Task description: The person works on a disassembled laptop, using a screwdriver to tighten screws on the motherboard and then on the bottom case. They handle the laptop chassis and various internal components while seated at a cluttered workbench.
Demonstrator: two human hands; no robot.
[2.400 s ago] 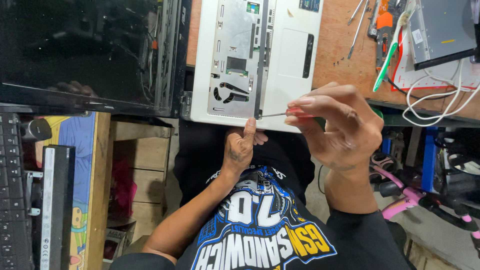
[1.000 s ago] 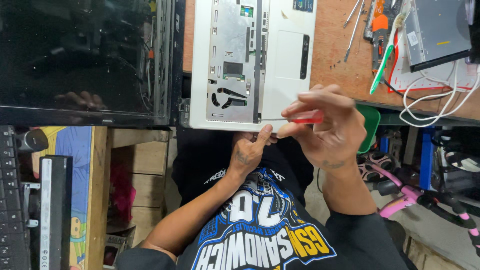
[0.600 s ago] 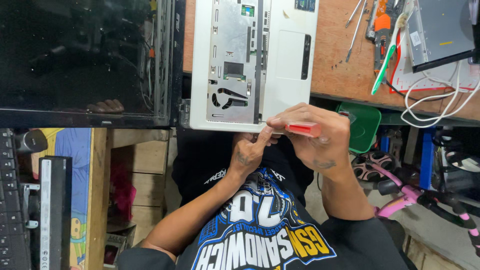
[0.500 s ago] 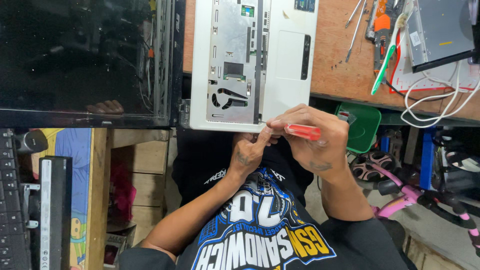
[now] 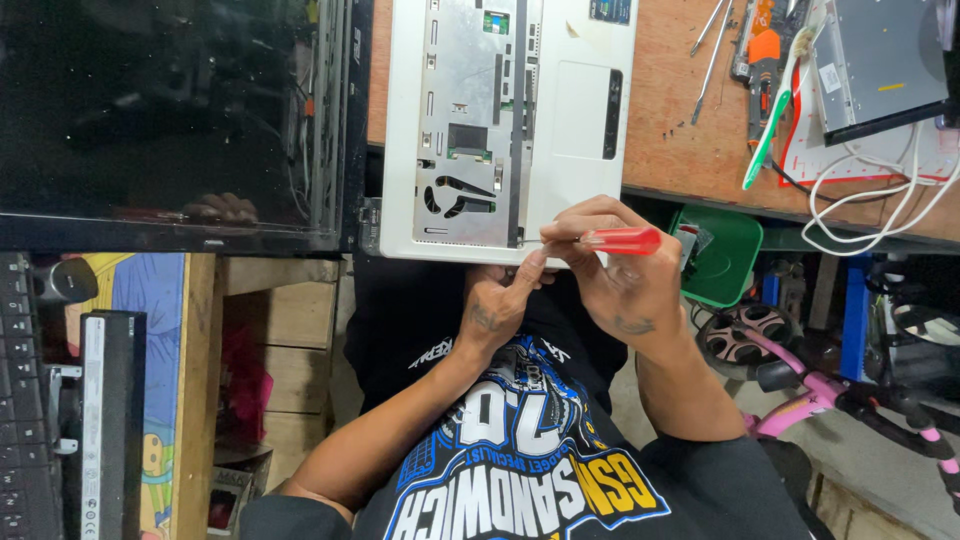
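Sideways, the red-handled screwdriver (image 5: 600, 240) points at the laptop base (image 5: 500, 130), right hand (image 5: 615, 270) fingers pinching it.

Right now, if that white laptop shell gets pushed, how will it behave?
The laptop shell overhangs the bench edge, so it could tip toward the lap. Stripped to a thin frame, it is probably light and slides easily. The screwdriver pressing its edge may nudge it.
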